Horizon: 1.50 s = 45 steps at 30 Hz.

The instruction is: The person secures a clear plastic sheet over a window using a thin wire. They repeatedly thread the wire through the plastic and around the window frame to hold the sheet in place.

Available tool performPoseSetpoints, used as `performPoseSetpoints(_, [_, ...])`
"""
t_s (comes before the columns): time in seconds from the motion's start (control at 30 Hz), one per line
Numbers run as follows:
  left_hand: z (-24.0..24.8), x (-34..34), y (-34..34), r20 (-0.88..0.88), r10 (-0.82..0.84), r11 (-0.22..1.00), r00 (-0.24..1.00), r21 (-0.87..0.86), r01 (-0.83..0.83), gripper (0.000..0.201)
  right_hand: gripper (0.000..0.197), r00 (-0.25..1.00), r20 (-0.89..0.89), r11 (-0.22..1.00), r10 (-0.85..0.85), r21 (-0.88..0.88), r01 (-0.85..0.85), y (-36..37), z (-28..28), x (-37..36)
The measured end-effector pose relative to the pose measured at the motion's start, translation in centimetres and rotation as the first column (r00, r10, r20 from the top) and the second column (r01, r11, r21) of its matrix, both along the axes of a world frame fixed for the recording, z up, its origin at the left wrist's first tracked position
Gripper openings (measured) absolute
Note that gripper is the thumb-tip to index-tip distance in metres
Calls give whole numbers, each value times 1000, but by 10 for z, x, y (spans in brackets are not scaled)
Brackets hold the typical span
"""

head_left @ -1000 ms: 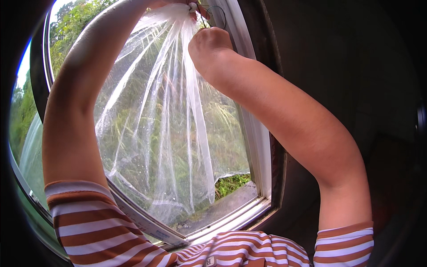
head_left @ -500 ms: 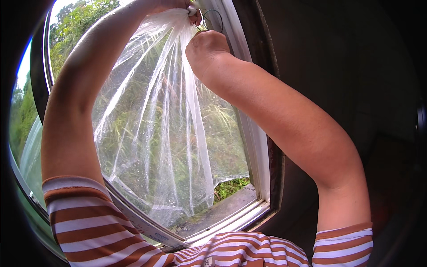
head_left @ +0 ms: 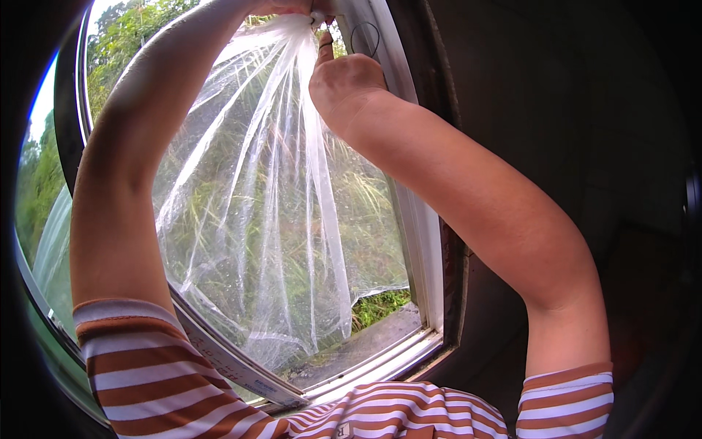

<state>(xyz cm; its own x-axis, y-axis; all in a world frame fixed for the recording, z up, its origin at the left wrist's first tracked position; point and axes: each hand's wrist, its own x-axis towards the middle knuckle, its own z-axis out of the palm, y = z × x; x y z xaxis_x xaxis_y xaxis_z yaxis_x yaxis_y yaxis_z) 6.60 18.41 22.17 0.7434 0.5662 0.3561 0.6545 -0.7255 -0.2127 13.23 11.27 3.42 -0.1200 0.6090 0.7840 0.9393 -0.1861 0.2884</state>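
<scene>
A clear plastic sheet (head_left: 252,183) hangs in the window opening, bunched at its top and fanning out downward in folds. Drops of water dot it. My left hand (head_left: 289,6), cut off by the upper edge, is closed at the bunched top; its fingers are partly hidden. Just below and to the right is my right hand (head_left: 347,77), its back toward me and one finger pointing up toward the bunch. A thin dark wire (head_left: 378,38) loops beside this hand and crosses the raised finger. The other fingers are curled, and their grip on the wire is hidden.
A pale window frame (head_left: 428,256) runs down the right side, with a dark wall beyond. At the bottom lies the sill track (head_left: 373,369). A sliding sash edge (head_left: 227,358) stands at lower left. Green plants (head_left: 384,307) grow outside.
My right hand has moved slightly down and right, away from the bunched plastic, and its raised finger now shows. The wire loop has shifted right with it. My left hand stays at the bunch.
</scene>
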Motion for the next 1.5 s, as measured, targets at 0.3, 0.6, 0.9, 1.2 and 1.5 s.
performPoseSetpoints(0.3, [0, -1, -12, 150, -96, 963, 984, -236, 129, 14, 68, 1000, -4, 998, 20, 61, -19, 9, -6, 2])
performPoseSetpoints(0.6, [14, 1, 11, 157, -52, 960, 986, -263, 93, 9, 45, 992, -13, 962, 123, 249, -116, 14, -16, 1])
performPoseSetpoints(0.9, [5, 10, -6, 126, -49, 998, 991, 38, 45, 9, 37, 991, -17, 923, 135, 366, -120, 24, -24, 3])
performPoseSetpoints(1.2, [-16, 13, -29, 47, 42, 957, 998, 286, -53, 15, 51, 991, 14, 920, 133, 370, -128, 25, -25, 4])
performPoseSetpoints(1.5, [-17, 31, -33, -18, 120, 907, 993, 409, -102, 16, 35, 945, 162, 740, 284, 589, -324, 17, -38, 12])
